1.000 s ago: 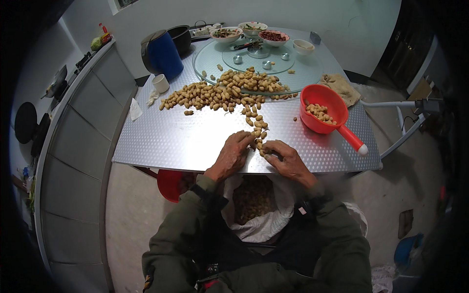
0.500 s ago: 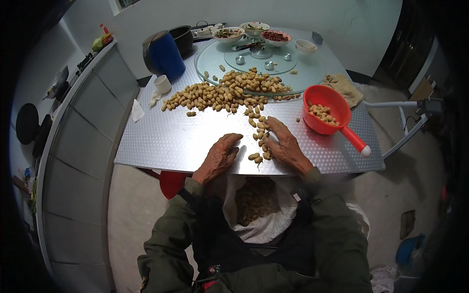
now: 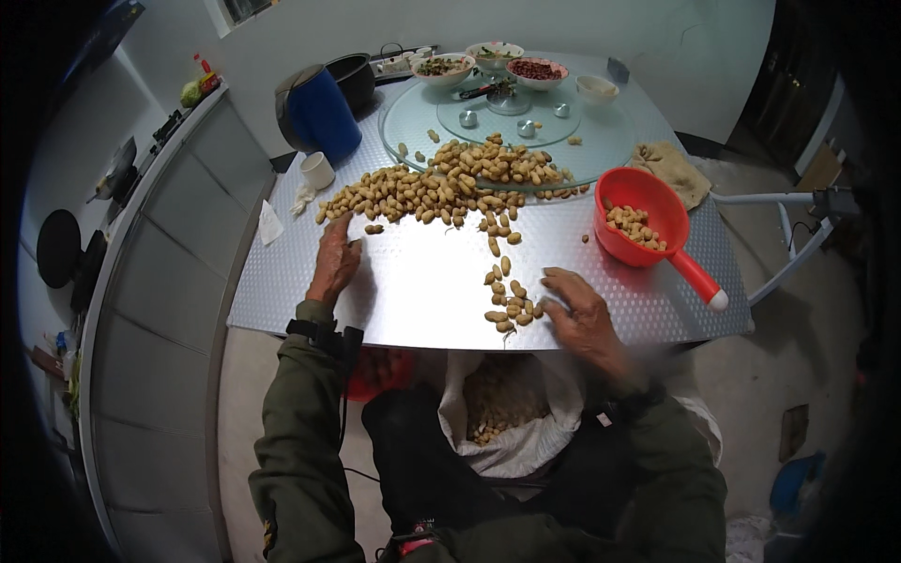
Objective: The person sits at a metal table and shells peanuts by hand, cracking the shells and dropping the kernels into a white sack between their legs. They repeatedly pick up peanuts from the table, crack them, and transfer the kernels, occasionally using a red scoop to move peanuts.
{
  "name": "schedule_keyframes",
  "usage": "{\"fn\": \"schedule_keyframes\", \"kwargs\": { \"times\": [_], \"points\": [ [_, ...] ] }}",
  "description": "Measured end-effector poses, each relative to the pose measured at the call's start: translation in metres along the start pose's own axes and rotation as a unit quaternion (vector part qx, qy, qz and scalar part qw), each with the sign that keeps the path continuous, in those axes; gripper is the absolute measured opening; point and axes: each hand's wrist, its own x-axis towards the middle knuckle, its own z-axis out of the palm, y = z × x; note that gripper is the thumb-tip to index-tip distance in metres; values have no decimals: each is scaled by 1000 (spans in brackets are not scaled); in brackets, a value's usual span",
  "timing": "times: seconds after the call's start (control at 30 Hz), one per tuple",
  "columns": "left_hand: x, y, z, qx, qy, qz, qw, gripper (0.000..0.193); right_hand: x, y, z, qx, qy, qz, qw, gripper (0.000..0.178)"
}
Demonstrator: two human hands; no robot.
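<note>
A large heap of unshelled peanuts (image 3: 422, 192) spreads across the metal-topped table (image 3: 413, 291) and onto the glass turntable's near edge. My left hand (image 3: 335, 261) is over the tabletop by the heap's left end, fingers stretched forward and holding nothing I can see. Near the front edge, my right hand (image 3: 584, 317) is open just right of a small trail of peanuts (image 3: 513, 305), its fingertips close to the nearest ones. A red dipper (image 3: 610, 235) with a white-tipped handle holds more peanuts, to the right. Below the table edge, between my knees, a white sack (image 3: 502, 460) stands open with peanuts inside.
Several bowls of food, among them a bowl of dark red beans or nuts (image 3: 537, 73), stand on the glass turntable (image 3: 601, 155). A blue drum-shaped container (image 3: 324, 113) and a white cup (image 3: 317, 170) are at the left. A tan cloth (image 3: 671, 169) lies behind the dipper. A red basin (image 3: 399, 373) shows under the table.
My left hand has moved left and forward from the table's middle to the heap's left end. My right hand has drawn back and right, away from the trail of peanuts.
</note>
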Motion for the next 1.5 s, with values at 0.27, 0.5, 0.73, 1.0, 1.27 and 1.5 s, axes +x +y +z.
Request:
{"fn": "schedule_keyframes", "kwargs": {
  "times": [0.27,0.5,0.73,1.0,1.27,1.5],
  "points": [
    [40,-62,-2,3,76,-22,997,51,-2,24,-11,-119,30,24,992,41],
    [65,-87,-15,41,34,-24,998,55,-2,35,-8,-151,7,-14,988,42],
    [99,-94,-1,-58,-22,-48,997,60,-3,30,-12,-124,0,-4,992,44],
    [128,-72,26,-33,-37,-6,999,64,3,16,-15,-94,2,36,995,44],
    [126,-48,47,-9,-60,44,997,48,5,9,-18,-99,6,25,995,45],
    [101,-12,54,-47,-84,59,994,47,4,9,-18,-97,15,2,995,43]
  ]
}}
